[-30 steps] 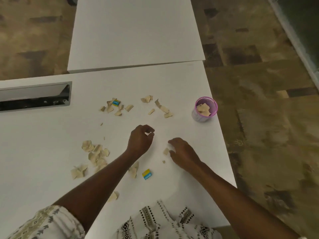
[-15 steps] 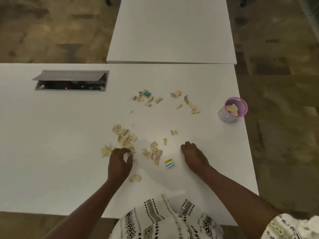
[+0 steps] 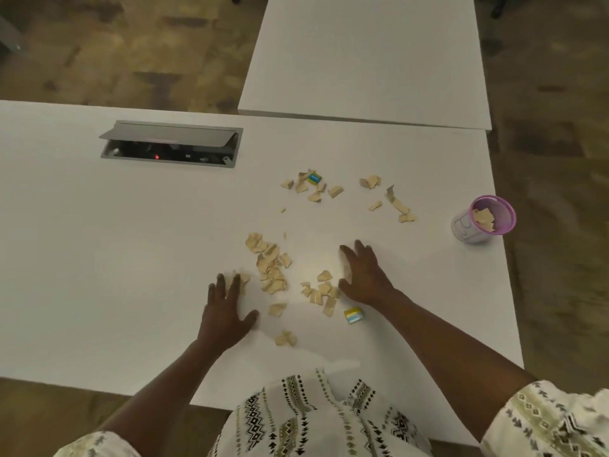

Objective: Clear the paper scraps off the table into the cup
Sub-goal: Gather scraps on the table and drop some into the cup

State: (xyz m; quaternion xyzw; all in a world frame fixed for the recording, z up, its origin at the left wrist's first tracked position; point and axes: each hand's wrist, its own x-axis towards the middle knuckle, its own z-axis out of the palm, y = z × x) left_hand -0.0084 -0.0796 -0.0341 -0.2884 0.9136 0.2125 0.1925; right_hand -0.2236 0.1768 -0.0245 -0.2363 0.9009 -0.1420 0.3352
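Observation:
Tan paper scraps lie in a near pile [image 3: 272,265] on the white table [image 3: 99,258], between my two hands. My left hand [image 3: 225,310] lies flat, fingers spread, fingertips touching the pile's left edge. My right hand [image 3: 365,275] rests flat against more scraps [image 3: 321,293] on the pile's right side. Further scraps [image 3: 313,188] and another group [image 3: 393,201] lie farther back. The pink-rimmed cup [image 3: 482,224] stands near the table's right edge with scraps inside.
Two small blue-and-yellow pieces lie among the scraps, one near my right wrist [image 3: 353,315], one at the back [image 3: 314,177]. An open cable box [image 3: 171,145] sits in the table at the left. A second white table [image 3: 365,57] adjoins behind.
Both hands went from curled to flat and spread. The left hand now touches the pile's left side; the right moved in against the scraps on the right.

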